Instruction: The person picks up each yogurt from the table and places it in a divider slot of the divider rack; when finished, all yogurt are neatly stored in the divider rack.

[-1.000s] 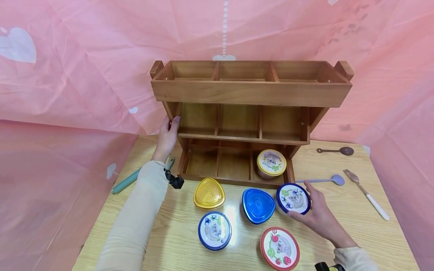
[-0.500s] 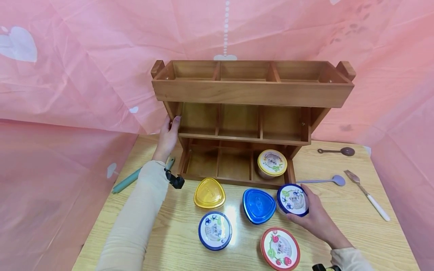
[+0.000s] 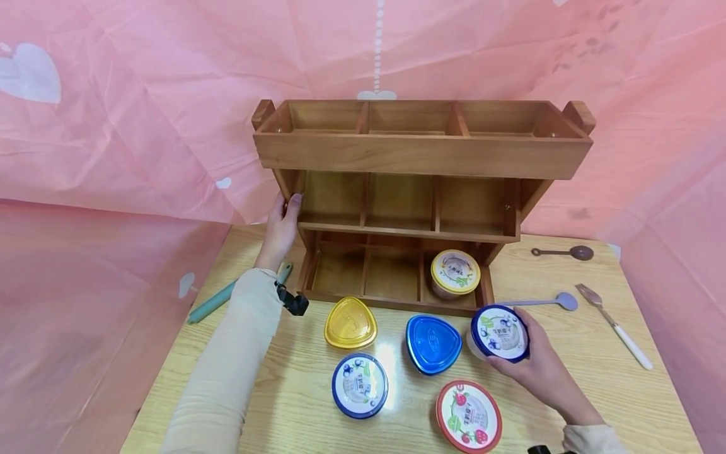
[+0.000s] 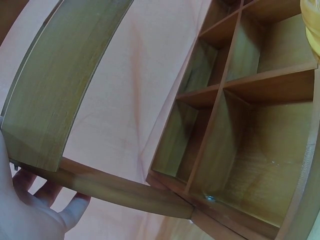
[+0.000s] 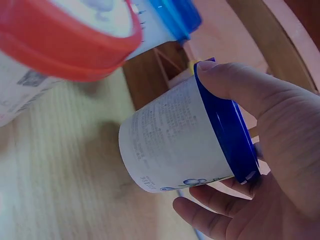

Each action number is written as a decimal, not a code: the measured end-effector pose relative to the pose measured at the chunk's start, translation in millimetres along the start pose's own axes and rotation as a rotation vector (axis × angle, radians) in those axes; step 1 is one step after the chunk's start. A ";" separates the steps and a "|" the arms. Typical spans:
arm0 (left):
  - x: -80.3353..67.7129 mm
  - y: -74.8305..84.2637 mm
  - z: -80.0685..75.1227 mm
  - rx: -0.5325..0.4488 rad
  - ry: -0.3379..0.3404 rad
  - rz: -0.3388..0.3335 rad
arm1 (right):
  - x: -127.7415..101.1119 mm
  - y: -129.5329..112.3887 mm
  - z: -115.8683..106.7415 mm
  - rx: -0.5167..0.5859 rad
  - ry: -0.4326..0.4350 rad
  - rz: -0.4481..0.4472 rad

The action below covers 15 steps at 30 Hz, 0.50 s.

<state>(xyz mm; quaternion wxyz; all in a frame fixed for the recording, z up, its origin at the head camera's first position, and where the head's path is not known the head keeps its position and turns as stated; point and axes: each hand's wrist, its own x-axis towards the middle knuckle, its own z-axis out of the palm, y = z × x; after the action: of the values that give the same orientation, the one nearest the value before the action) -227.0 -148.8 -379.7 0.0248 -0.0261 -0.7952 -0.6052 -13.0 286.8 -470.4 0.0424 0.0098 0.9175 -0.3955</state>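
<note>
Head view shows one yellow-lidded cup [image 3: 455, 273] already in the wooden rack's [image 3: 422, 154] bottom right compartment, four tubs left on the table [image 3: 641, 391], while the right hand [image 3: 535, 366] grips a tilted blue-lidded yogurt cup [image 3: 499, 333] and the left hand [image 3: 280, 230] holds the rack's side.

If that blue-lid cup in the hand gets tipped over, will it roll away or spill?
The blueberry cup is round with a tapering wall, so on its side it would probably roll in a curve. Its blue lid looks fully seated, so spilling seems unlikely. The right hand lifts it tilted with fingers alone, which suggests it is fairly light and stiff.
</note>
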 end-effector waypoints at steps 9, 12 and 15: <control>4.0 -3.3 0.6 -0.009 0.000 0.007 | -0.6 -20.9 -26.2 0.016 0.051 -0.078; 4.7 -4.8 0.3 -0.011 0.001 0.005 | 3.9 -34.3 -34.4 0.022 0.074 -0.119; 3.8 -5.4 0.3 -0.009 0.001 0.009 | 11.1 -49.8 -37.5 0.024 0.062 -0.134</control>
<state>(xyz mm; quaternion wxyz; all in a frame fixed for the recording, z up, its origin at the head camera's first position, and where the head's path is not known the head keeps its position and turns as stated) -231.2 -149.8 -384.7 0.0276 -0.0295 -0.7923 -0.6088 -29.3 279.6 -409.6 -0.0128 -0.0388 0.9121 -0.4079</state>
